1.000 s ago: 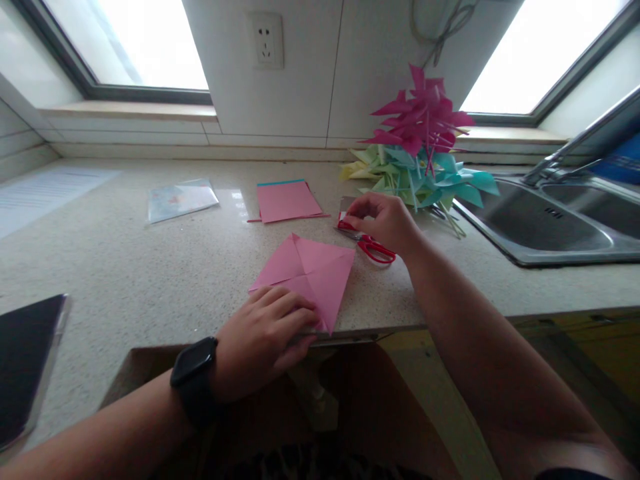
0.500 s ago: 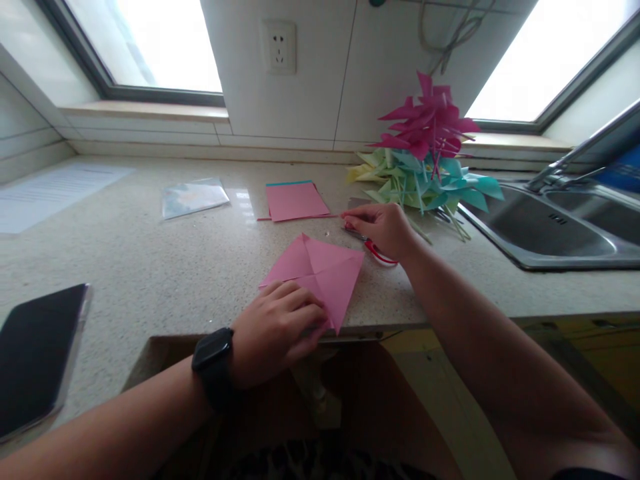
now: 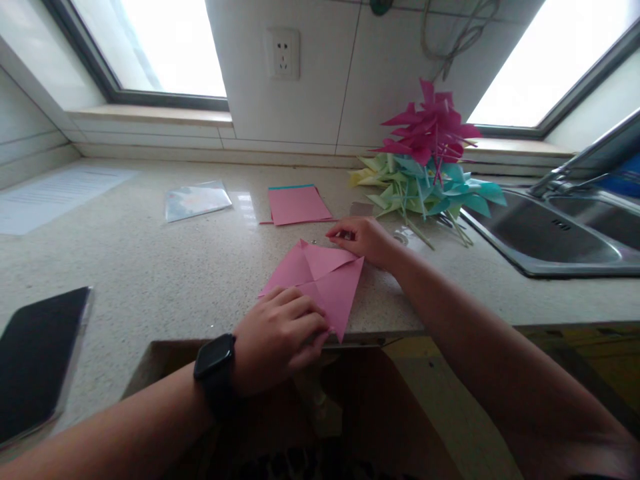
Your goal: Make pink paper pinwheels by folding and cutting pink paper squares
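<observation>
- My left hand presses flat on the pink paper at the bench edge; it could slip off.
- My right hand pinches something small and red, too hidden to name; a careless tug could crease the paper.

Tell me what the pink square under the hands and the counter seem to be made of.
Pink square: thin matte paper, judging by its sharp crease lines. Counter: probably polished stone or composite, speckled beige with a glossy reflection.
</observation>
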A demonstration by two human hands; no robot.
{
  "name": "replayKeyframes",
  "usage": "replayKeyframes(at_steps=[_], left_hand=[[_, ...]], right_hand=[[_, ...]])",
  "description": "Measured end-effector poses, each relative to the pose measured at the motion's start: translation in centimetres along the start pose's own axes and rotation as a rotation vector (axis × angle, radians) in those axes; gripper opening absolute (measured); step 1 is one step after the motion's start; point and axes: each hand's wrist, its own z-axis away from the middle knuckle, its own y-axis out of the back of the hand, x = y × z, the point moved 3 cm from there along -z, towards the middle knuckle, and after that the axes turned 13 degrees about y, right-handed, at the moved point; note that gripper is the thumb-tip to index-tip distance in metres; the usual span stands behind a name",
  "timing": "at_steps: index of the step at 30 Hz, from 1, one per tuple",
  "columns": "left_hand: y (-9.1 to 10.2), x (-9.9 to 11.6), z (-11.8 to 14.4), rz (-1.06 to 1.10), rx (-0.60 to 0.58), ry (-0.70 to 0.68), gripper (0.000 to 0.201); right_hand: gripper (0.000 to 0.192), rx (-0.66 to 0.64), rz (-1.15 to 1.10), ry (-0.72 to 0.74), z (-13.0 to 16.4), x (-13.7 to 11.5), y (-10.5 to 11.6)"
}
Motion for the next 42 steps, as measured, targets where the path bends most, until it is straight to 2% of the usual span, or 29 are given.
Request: replayKeyframes(at_steps=[4,7,18,25,32,38,42], left_hand=[[0.0,-0.1,0.0,0.011,0.016,-0.007,0.014],[0.0,-0.1,0.0,0.014,0.014,-0.010,0.015],[0.1,0.0,-0.2,0.001,-0.011,-0.006,0.018],[0.1,0.0,-0.1,-0.010,-0.015,-0.006,0.017],[0.2,0.1,-0.1,-0.011,-0.016,-0.008,0.017],[0.1,0.2,-0.2,0.003,-0.003,0.000,0.016],[0.4,0.1,-0.1,0.066,0.057,0.021,0.012]], right_hand=[[0.018,-0.144,0.012,0.106,-1.3,0.0,-1.3],[0.022,-0.203,0.031,0.152,-1.7,0.1,-1.7],[0.031,-0.248,0.086,0.208,-1.7,-2.0,-1.6],[0.030,-0.257,0.119,0.211,-1.7,-2.2,-1.7],[0.029,-0.162,0.135,0.181,-1.3,-1.5,-1.6],[0.009,0.060,0.178,0.068,-0.3,-0.9,0.0],[0.005,0.191,0.180,0.004,0.3,-1.2,1.7]])
